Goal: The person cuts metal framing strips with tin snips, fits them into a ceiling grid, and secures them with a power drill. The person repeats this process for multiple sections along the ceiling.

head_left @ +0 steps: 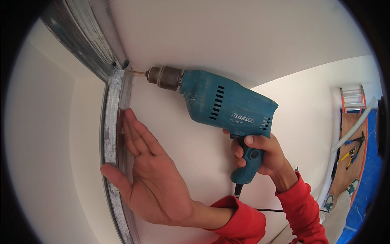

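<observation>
My right hand (266, 152) is wrapped round the grip of a teal corded power drill (227, 101), which lies level and points left. From its dark chuck a thin drill bit (138, 72) reaches a grey metal channel (115, 101); whether the tip has entered the metal I cannot tell. Below the bit, my left hand (156, 179) is open with its palm showing. Its fingertips rest against the channel's edge, and the thumb lies across the channel's face.
A wider metal track (77, 36) meets the channel at upper left. Pale wall surfaces surround both. Down at the right are a wooden platform (345, 162) with pliers (350, 156) on it, an orange-edged ladder (352, 97), a blue sheet (371, 171) and my shoes. The drill's black cord (268, 210) runs below my sleeves.
</observation>
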Demonstrator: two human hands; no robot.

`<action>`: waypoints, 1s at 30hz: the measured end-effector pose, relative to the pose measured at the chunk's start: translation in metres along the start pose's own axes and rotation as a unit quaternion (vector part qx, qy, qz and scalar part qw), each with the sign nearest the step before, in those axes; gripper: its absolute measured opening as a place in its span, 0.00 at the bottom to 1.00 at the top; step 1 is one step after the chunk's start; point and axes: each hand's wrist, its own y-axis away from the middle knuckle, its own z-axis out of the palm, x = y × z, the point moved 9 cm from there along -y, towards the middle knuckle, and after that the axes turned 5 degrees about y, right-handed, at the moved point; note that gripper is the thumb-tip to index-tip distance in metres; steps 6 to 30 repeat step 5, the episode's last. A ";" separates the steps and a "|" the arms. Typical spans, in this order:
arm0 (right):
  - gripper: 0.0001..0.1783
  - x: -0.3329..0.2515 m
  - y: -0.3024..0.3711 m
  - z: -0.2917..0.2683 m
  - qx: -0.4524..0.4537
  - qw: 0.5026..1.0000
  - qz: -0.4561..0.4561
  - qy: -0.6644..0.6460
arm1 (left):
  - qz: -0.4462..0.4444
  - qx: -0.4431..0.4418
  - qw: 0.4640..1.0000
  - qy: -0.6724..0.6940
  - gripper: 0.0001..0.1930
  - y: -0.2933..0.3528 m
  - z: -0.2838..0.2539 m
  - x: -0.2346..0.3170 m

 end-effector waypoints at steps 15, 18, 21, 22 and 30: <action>0.32 0.007 0.001 -0.006 0.023 0.999 -0.002 0.022 | -0.003 0.007 1.000 0.005 0.44 -0.001 -0.004 0.004; 0.32 0.007 0.001 -0.006 0.023 0.999 -0.002 0.022 | -0.003 0.007 1.000 0.005 0.44 -0.001 -0.004 0.004; 0.32 0.007 0.001 -0.006 0.023 0.999 -0.002 0.022 | -0.003 0.007 1.000 0.005 0.44 -0.001 -0.004 0.004; 0.32 0.007 0.001 -0.006 0.023 0.999 -0.002 0.022 | -0.003 0.007 1.000 0.005 0.44 -0.001 -0.004 0.004; 0.32 0.007 0.001 -0.006 0.023 0.999 -0.002 0.022 | -0.003 0.007 1.000 0.005 0.44 -0.001 -0.004 0.004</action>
